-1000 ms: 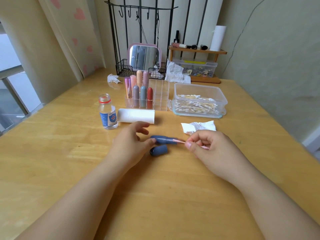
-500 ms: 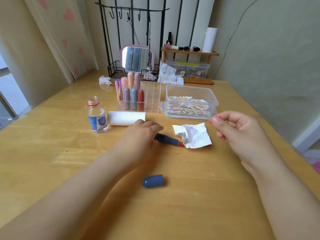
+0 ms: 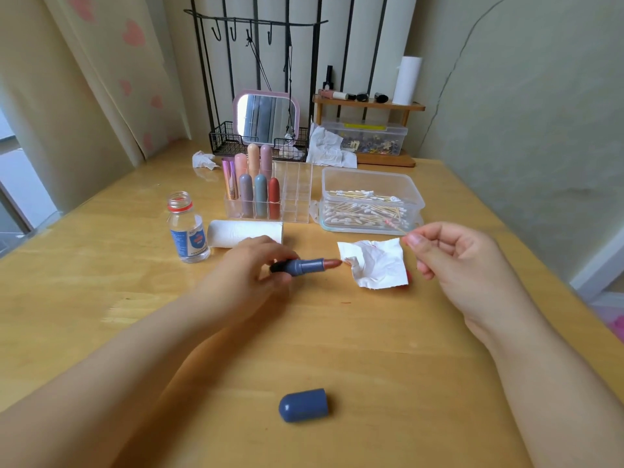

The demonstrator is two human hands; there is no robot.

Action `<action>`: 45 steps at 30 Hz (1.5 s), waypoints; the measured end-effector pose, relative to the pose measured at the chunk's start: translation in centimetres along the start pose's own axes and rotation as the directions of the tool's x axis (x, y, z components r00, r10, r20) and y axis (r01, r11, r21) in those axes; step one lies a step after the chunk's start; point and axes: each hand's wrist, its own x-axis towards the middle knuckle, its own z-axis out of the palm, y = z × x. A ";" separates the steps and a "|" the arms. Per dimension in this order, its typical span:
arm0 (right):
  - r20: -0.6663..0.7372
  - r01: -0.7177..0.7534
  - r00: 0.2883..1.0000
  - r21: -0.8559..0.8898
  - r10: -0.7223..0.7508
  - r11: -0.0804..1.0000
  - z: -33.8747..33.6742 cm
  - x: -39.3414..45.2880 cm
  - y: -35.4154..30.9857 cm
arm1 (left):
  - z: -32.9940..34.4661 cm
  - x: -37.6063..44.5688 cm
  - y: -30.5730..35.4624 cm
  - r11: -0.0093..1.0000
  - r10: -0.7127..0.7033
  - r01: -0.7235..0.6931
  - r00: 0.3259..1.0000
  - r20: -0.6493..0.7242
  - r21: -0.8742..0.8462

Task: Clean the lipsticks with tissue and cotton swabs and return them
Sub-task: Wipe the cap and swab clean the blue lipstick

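Head view. Left hand grips the blue lipstick by its base, fingers curled round it; the bared bullet points right, its tip almost at the crumpled tissue. Right hand pinches a cotton swab near the swab box. Cap lies alone, near edge.

Risks: bullet smearing table or snapping under pressure; cap rolling off.

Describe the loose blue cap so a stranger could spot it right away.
Start at the wooden table and look at its near part, between the two forearms. The blue cap lies there on its side, alone. Unlike the lipstick that the left hand holds, it is short and round-ended.
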 end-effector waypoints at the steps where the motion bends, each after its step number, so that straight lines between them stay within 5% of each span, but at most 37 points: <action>1: 0.004 -0.001 1.000 0.006 0.001 1.000 0.1 0.0 0.0 | -0.3 -0.3 0.2 0.991 -0.074 0.073 0.997 -0.004 -0.110; 5: 0.060 -0.012 0.998 0.029 0.011 1.000 0.6 -0.2 0.0 | -0.8 -1.3 1.8 0.729 -0.242 0.267 0.962 0.127 -0.630; 9: 0.150 0.008 0.989 0.015 -0.011 1.000 1.2 -0.6 0.0 | 0.1 -1.8 3.0 0.540 -0.219 0.279 0.958 0.187 -0.794; 12: 0.299 0.044 0.953 0.002 -0.043 0.999 1.1 -0.9 -0.6 | 0.8 -2.1 2.7 0.587 -0.231 0.260 0.961 0.149 -0.767; 18: 0.704 0.160 0.705 -0.270 0.082 0.949 2.3 -3.0 -2.0 | 1.0 -2.0 0.9 0.811 -0.362 0.326 0.932 0.021 -0.485; 22: 0.720 0.239 0.658 -0.479 0.221 0.845 3.3 -4.1 -2.4 | 0.8 -1.7 0.4 0.878 -0.379 0.334 0.923 -0.070 -0.344; 31: 0.790 0.306 0.492 -0.550 0.365 0.777 4.9 -5.2 -3.4 | 0.9 -1.6 -0.1 0.901 -0.393 0.356 0.912 -0.119 -0.249; 37: 0.786 0.371 0.531 -0.552 0.318 0.747 5.5 -5.5 -3.4 | 0.9 -1.5 0.0 0.893 -0.414 0.382 0.904 -0.104 -0.236; 42: 0.619 0.248 0.765 -0.536 0.176 0.807 5.4 -4.9 -3.0 | 0.8 -1.6 0.1 0.886 -0.425 0.395 0.902 -0.083 -0.241; 45: 0.521 0.191 0.840 -0.546 0.153 0.816 5.2 -4.6 -2.4 | 0.7 -1.7 0.1 0.889 -0.422 0.397 0.904 -0.069 -0.229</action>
